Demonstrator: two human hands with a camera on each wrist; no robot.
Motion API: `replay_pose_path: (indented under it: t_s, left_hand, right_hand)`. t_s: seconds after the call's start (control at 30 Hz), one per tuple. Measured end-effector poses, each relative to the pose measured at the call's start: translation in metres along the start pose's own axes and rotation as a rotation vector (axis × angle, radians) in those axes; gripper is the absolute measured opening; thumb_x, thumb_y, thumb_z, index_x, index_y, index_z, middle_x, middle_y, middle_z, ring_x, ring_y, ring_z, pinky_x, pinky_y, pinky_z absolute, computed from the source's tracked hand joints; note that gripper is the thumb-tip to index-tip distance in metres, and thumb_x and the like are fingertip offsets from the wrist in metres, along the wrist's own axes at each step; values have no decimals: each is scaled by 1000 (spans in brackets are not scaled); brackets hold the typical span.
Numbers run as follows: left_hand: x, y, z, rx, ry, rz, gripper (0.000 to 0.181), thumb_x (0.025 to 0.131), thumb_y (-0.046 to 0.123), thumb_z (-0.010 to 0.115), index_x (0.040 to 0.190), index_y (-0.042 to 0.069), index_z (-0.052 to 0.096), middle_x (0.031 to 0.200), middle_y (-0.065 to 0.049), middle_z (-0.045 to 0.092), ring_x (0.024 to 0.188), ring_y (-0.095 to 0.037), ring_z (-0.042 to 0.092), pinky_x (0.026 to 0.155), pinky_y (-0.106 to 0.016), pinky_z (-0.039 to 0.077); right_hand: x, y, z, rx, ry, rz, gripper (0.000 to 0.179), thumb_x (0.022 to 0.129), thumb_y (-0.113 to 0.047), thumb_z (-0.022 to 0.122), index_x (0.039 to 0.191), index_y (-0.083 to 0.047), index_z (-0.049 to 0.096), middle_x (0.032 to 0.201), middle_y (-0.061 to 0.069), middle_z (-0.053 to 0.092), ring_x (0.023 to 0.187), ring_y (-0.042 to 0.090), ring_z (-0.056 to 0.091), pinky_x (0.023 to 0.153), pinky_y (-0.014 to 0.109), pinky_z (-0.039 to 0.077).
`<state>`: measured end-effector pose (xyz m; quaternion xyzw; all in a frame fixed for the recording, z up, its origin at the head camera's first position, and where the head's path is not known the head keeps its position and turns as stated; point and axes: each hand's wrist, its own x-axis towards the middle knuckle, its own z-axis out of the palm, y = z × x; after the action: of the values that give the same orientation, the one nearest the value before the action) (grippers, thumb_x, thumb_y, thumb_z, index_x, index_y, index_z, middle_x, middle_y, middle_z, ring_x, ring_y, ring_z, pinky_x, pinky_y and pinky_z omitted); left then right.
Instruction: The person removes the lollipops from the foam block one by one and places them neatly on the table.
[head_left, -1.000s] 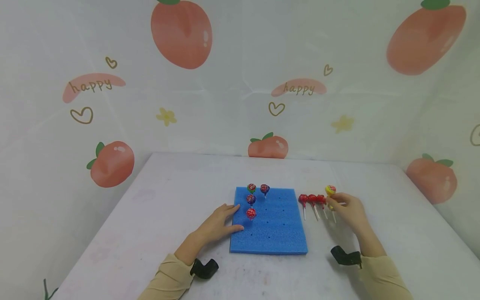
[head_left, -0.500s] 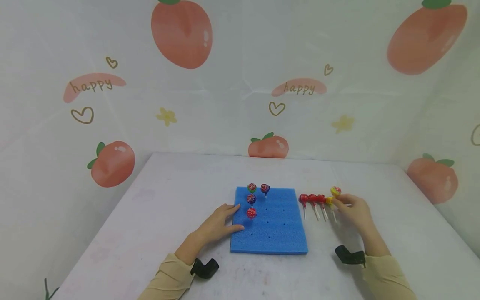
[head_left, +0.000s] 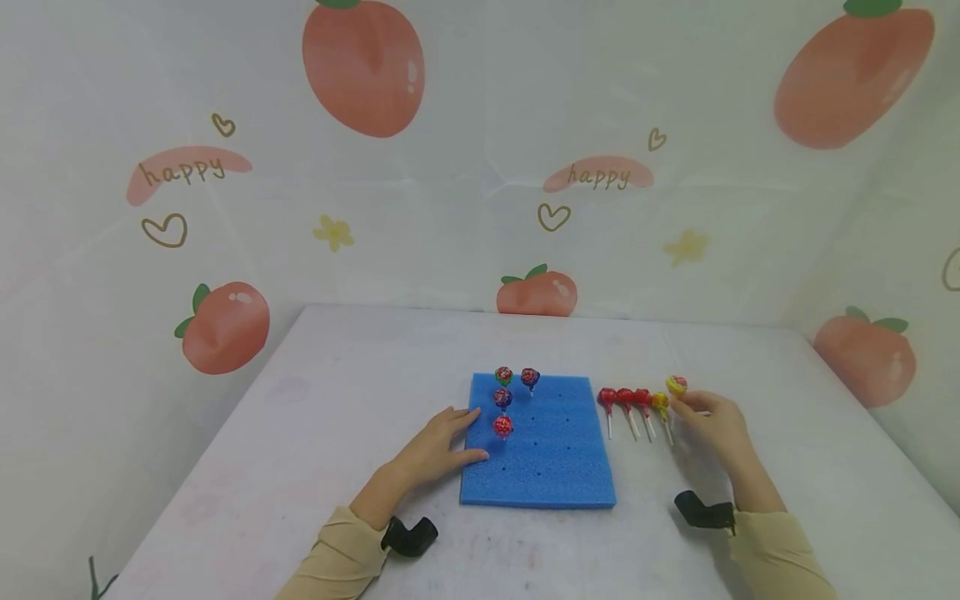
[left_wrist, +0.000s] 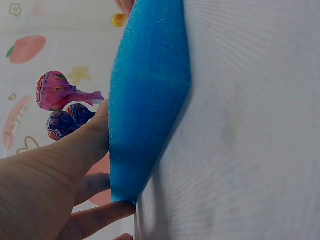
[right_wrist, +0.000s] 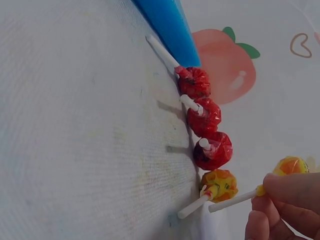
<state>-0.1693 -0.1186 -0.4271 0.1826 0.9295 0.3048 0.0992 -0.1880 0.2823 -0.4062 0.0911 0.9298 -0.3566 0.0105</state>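
Observation:
My right hand (head_left: 712, 421) pinches a yellow lollipop (head_left: 677, 385) just below its wrapped head; in the right wrist view its white stick (right_wrist: 232, 202) points away from the fingers, off the table. Beside it another yellow lollipop (right_wrist: 219, 184) lies at the end of a row with three red lollipops (head_left: 625, 397). My left hand (head_left: 435, 446) rests on the left edge of a blue foam board (head_left: 555, 483), thumb on top and fingers spread. Several lollipops stand upright in the board: a green-and-red one (head_left: 503, 376), two purple ones (head_left: 530, 378) and a pinkish-red one (head_left: 502, 427).
Rows of small holes (head_left: 536, 444) show in the foam board. The white table (head_left: 337, 358) extends around it, with a patterned backdrop (head_left: 450, 225) behind. A black wrist mount (head_left: 408, 537) sits on each forearm.
My right hand has moved slightly to the right with its yellow lollipop, first up close to the row and now apart from it. The left hand and board have stayed put.

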Motion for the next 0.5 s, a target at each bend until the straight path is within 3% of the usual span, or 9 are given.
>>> replay_pose_path:
  t_s: [0.5]
  left_hand:
    - [1,-1,0,0,0,2,71,85,43,64,142,9,39,145,-19,41,139,-42,27,110,-58,28]
  right_hand:
    - [-1,7,-2,-24,-42,38,53,94,-36,50,121,9,53,123,32,53,110,44,48,87,53,45]
